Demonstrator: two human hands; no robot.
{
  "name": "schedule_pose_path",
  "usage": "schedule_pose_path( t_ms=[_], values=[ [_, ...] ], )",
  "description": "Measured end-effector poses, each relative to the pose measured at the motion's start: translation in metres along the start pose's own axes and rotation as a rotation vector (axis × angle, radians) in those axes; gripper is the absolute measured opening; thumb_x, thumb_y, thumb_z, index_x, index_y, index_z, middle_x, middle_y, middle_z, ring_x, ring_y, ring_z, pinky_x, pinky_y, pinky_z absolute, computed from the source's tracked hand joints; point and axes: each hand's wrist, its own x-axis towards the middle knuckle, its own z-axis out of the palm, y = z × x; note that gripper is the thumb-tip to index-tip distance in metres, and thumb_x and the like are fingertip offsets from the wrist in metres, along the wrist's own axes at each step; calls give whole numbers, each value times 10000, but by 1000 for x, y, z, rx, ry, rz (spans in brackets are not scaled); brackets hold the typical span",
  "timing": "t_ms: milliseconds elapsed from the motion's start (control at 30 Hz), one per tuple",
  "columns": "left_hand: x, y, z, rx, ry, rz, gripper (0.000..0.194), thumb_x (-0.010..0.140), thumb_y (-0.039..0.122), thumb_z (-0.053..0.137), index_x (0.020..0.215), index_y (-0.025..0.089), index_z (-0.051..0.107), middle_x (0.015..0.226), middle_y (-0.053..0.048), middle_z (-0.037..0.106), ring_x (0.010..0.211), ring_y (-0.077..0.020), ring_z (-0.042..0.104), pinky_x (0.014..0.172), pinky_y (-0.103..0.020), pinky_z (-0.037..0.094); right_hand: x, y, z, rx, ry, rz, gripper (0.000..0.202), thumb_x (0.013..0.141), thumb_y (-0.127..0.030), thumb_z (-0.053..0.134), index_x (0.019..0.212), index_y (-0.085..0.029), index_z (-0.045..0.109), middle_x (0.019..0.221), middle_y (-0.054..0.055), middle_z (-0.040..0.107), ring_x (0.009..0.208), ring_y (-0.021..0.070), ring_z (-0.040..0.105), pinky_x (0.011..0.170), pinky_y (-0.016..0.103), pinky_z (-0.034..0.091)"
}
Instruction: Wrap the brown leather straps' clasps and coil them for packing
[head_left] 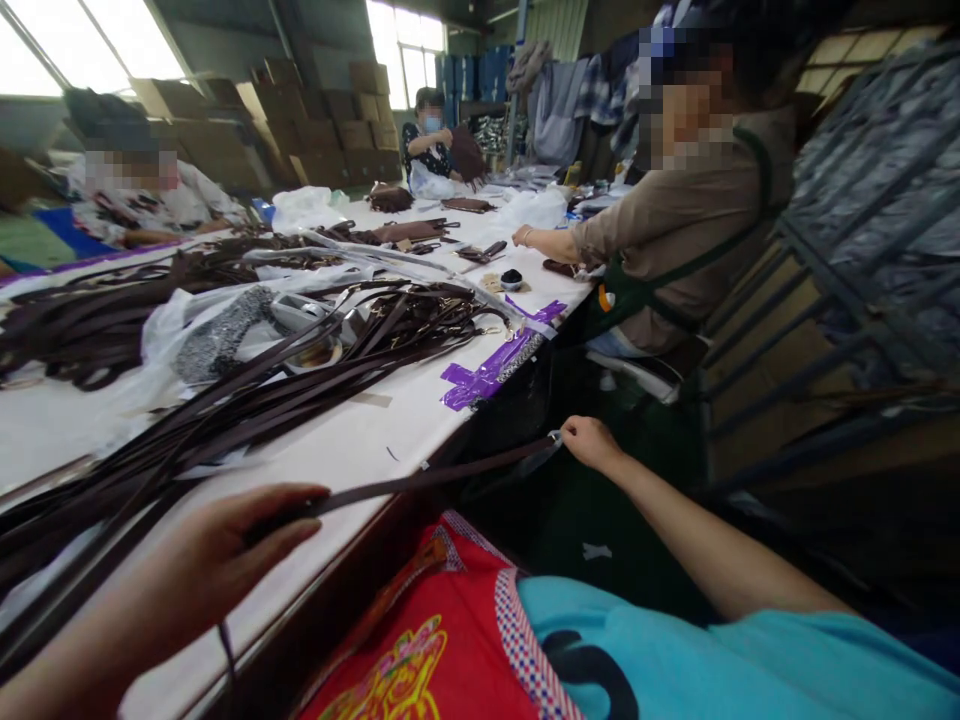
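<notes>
A dark brown strap [450, 475] stretches between my two hands across the near edge of the table. My left hand [217, 560] is closed round one part of it, thumb below and fingers above. At the far end, beyond the table edge, my right hand [592, 442] pinches the strap's tip, where a small metal piece and a whitish clear strip show. Beside my left hand a long bundle of similar brown straps [300, 400] lies on the table, with metal clasps at its far end.
Purple tape [487, 370] covers part of the white table's [360, 440] near edge. Plastic wrap [169, 330] and more straps [82, 320] lie left. A co-worker [675, 220] sits at the right, by a metal rack [795, 300]. Two other people sit across the table. Cardboard boxes [315, 120] are stacked behind.
</notes>
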Motion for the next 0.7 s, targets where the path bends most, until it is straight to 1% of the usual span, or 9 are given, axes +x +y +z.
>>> schedule_pose_path(
  t_ms=[67, 100, 200, 300, 400, 467, 533, 600, 700],
  values=[
    [8, 31, -30, 144, 211, 150, 242, 802, 521, 658, 1042, 513, 691, 993, 156, 747, 892, -213, 674, 793, -326, 525, -2, -15, 0, 22, -31, -94, 156, 695, -110, 598, 564, -180, 645, 829, 73, 719, 840, 199, 655, 830, 294, 484],
    [15, 52, -41, 206, 296, 242, 259, 807, 520, 653, 1058, 480, 702, 981, 139, 751, 852, -194, 673, 772, -310, 521, -2, -28, -2, 34, -34, -144, 151, 704, -113, 598, 579, -179, 649, 970, 86, 721, 958, 206, 649, 905, 302, 469],
    [38, 120, -62, 344, 403, 506, 334, 833, 523, 607, 1059, 326, 757, 925, 79, 762, 767, -138, 669, 754, -268, 507, 10, -72, -24, 139, 13, -308, 131, 754, -149, 582, 662, -173, 672, 1236, 109, 640, 1148, 217, 595, 1027, 330, 421],
    [54, 181, -75, 435, 477, 655, 446, 833, 566, 551, 993, 226, 791, 801, 75, 735, 723, -117, 667, 771, -285, 498, 32, -107, -60, 284, 72, -457, 135, 772, -177, 571, 679, -181, 670, 1201, 101, 651, 1139, 232, 600, 1034, 364, 423],
    [53, 227, -90, 406, 713, 581, 433, 832, 519, 587, 1046, 196, 780, 744, 82, 689, 755, -144, 675, 794, -340, 499, 52, -124, -92, 298, 54, -469, 137, 727, -167, 586, 602, -180, 642, 1069, 99, 705, 1051, 249, 634, 989, 388, 449],
    [45, 250, -101, 341, 879, 487, 380, 842, 442, 616, 1090, 196, 766, 720, 71, 663, 764, -166, 675, 791, -382, 510, 60, -126, -105, 327, 26, -446, 122, 716, -178, 598, 608, -178, 655, 1026, 90, 726, 980, 234, 656, 939, 370, 474],
    [38, 265, -111, 311, 975, 436, 366, 847, 426, 621, 1098, 200, 762, 711, 62, 647, 755, -175, 669, 781, -425, 518, 64, -127, -114, 368, 26, -425, 114, 697, -186, 618, 590, -179, 655, 984, 81, 738, 946, 223, 660, 916, 350, 479],
    [38, 273, -122, 360, 965, 463, 381, 851, 441, 609, 1099, 193, 759, 758, 55, 657, 793, -174, 663, 804, -450, 507, 64, -130, -123, 401, 43, -408, 124, 688, -201, 625, 568, -179, 645, 958, 79, 742, 929, 219, 659, 899, 343, 480],
    [50, 277, -136, 420, 842, 595, 411, 848, 445, 597, 1098, 157, 752, 737, 60, 656, 782, -113, 632, 823, -376, 492, 61, -146, -141, 515, 30, -414, 151, 718, -268, 615, 615, -169, 663, 1013, 80, 735, 926, 216, 659, 856, 334, 490]
  ],
)
